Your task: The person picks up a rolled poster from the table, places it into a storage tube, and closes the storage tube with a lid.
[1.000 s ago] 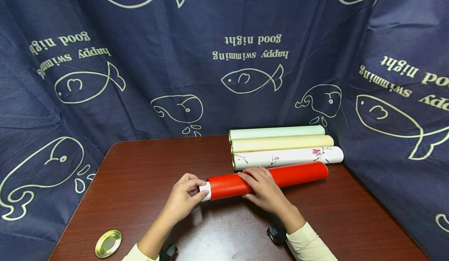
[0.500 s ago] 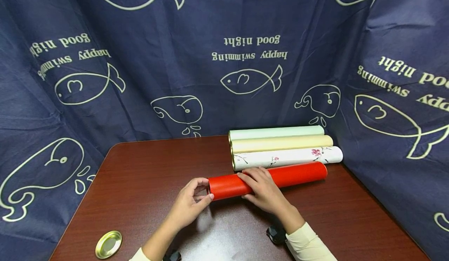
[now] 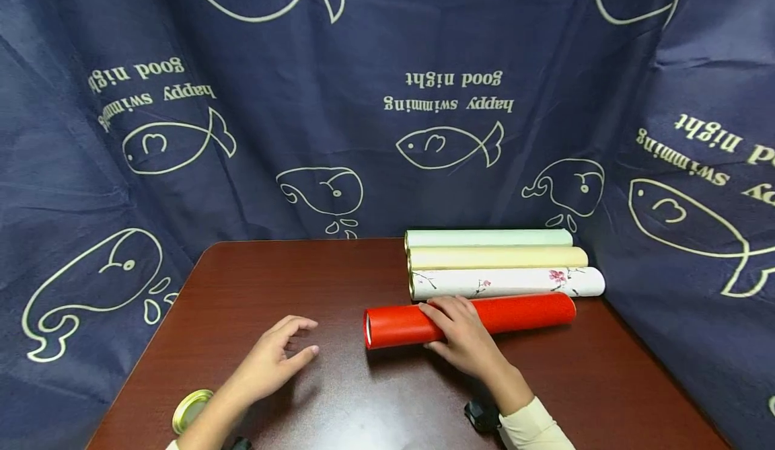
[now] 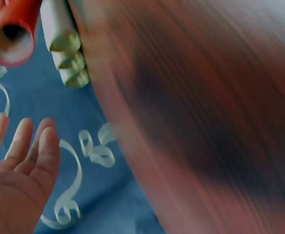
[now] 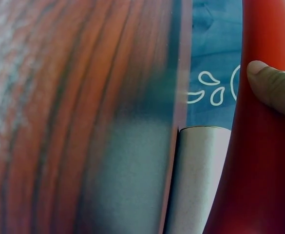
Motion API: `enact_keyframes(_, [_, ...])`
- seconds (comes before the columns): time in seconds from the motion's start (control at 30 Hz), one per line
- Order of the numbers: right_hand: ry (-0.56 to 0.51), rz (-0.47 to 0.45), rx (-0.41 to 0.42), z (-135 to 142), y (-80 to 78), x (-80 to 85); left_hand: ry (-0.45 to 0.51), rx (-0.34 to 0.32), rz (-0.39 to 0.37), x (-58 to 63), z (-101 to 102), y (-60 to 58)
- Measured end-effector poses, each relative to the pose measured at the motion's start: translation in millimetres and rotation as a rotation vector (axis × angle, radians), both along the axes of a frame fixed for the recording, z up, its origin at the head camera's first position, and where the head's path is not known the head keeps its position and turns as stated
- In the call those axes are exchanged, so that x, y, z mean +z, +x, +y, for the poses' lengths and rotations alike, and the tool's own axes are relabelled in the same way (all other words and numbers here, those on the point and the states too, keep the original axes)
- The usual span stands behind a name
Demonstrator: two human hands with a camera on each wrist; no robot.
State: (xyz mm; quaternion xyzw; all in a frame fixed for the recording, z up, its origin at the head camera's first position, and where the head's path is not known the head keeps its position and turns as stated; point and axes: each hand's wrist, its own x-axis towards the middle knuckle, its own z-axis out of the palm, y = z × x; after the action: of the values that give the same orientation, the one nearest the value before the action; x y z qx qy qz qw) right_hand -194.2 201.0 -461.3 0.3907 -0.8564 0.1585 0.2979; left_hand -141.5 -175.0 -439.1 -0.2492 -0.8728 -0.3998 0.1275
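Observation:
A red cardboard tube (image 3: pixel 396 326) lies across the middle right of the table, its near-left end uncapped. My right hand (image 3: pixel 463 339) grips it around its middle, and in the right wrist view the thumb (image 5: pixel 274 87) presses on the red side. To the left of the uncapped end, apart from it, my left hand (image 3: pixel 272 362) holds nothing, its fingers loosely spread. The left wrist view looks toward the tube's end (image 4: pixel 10 44), where a pale inner wall and a dark hollow show. A round gold metal lid (image 3: pixel 189 406) lies at the front left, partly behind the left forearm.
Behind the red tube lie three more tubes side by side: a white one with pink blossoms (image 3: pixel 508 283), a cream one (image 3: pixel 496 257) and a pale green one (image 3: pixel 487 238). A dark blue printed curtain (image 3: pixel 375 194) surrounds the brown table (image 3: pixel 290 268).
A white roll that stuck out of the red tube's left end went inside under the left hand's fingers. The left hand then let go and moved left. The right hand keeps its grip.

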Motion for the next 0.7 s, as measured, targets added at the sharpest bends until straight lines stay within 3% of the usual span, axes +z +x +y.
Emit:
enact_keyframes(0.17, [-0.012, -0.008, -0.001, 2, 0.4, -0.1, -0.139, 0.092, 0.002, 4.0, -53, 15.8])
enact_keyframes(0.33, [-0.02, 0.002, -0.014, 4, -2.5, 4.0, -0.198, 0.156, -0.091, 1.2, -89, 29.7])
enact_keyframes(0.43, [-0.027, 0.003, -0.018, 4, -4.2, 5.6, -0.289, 0.173, -0.169, -2.2, -106, 36.3])
enact_keyframes(0.57, [-0.026, 0.001, -0.015, 3, -4.4, 5.7, -0.422, 0.156, -0.247, -7.0, -124, 43.3])
enact_keyframes(0.7, [-0.038, 0.004, -0.019, 2, -3.9, 4.7, -0.479, 0.072, -0.231, -11.6, -134, 45.5])
